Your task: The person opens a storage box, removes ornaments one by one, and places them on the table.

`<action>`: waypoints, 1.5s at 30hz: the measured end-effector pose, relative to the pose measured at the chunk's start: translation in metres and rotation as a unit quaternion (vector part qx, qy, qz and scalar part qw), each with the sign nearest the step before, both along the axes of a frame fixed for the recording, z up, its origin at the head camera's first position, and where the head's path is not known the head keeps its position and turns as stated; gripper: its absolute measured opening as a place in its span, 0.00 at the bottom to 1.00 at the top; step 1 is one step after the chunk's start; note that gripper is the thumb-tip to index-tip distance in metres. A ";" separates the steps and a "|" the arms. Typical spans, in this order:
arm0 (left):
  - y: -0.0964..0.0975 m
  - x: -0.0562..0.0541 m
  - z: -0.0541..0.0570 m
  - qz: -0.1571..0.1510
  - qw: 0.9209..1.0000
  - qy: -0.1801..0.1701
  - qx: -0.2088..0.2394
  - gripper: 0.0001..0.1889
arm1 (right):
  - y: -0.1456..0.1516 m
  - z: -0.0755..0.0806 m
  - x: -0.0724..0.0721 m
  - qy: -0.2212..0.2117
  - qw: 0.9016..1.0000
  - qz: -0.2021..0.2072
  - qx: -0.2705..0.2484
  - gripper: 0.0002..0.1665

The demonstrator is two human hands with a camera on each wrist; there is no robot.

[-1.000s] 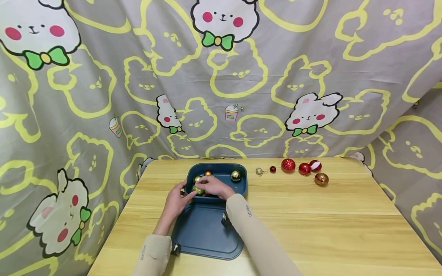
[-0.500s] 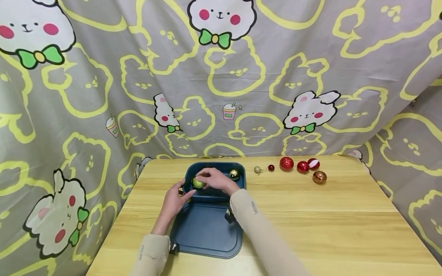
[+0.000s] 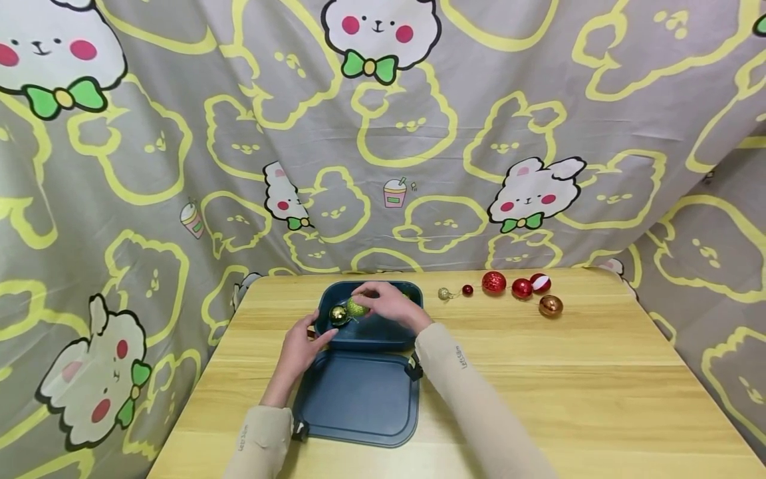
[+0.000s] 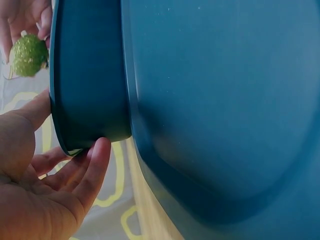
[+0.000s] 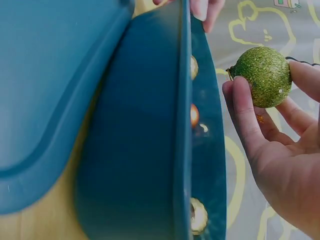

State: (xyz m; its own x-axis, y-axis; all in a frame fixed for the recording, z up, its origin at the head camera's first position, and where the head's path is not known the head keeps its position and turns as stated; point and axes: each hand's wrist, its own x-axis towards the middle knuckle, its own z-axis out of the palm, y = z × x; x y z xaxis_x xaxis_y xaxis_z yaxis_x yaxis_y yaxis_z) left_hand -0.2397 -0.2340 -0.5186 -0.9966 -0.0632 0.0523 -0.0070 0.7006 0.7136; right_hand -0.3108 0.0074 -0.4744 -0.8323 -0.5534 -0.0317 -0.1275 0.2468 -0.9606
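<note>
My right hand (image 3: 391,305) pinches a glittery green Christmas bauble (image 5: 263,76) between thumb and fingers. The bauble is raised above the opening of a dark blue box (image 3: 371,345). Inside the box, a shiny gold bauble (image 3: 338,315) lies toward the left. The right wrist view shows an orange bauble (image 5: 194,115) and another gold bauble (image 5: 198,216) in there, partly hidden by the near wall. At the box's left end, my left hand (image 3: 301,347) holds the corner, thumb at the rim and fingers against the outer wall (image 4: 90,75).
A flat blue lid (image 3: 359,399) lies on the wooden table (image 3: 538,399) just in front of the box. To the right, near the back edge, are several red baubles (image 3: 494,283), a copper one (image 3: 550,306) and a small gold one (image 3: 443,293). A patterned curtain (image 3: 431,133) hangs behind.
My right hand has lifted the green bauble up from among the others and moved it slightly right, uncovering the gold bauble at the left. The left hand stays at the box corner.
</note>
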 end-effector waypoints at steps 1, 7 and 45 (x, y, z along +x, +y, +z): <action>0.000 0.000 0.000 0.000 1.000 0.000 0.001 0.38 | 0.003 0.000 -0.001 0.003 1.000 0.000 0.002 0.23; 0.000 -0.002 -0.001 -0.003 1.000 0.003 0.003 0.38 | 0.026 0.003 -0.003 0.015 1.000 -0.011 0.004 0.23; 0.000 0.000 0.001 -0.003 1.000 -0.010 0.000 0.38 | 0.208 -0.043 0.013 0.010 0.985 -0.168 0.047 0.31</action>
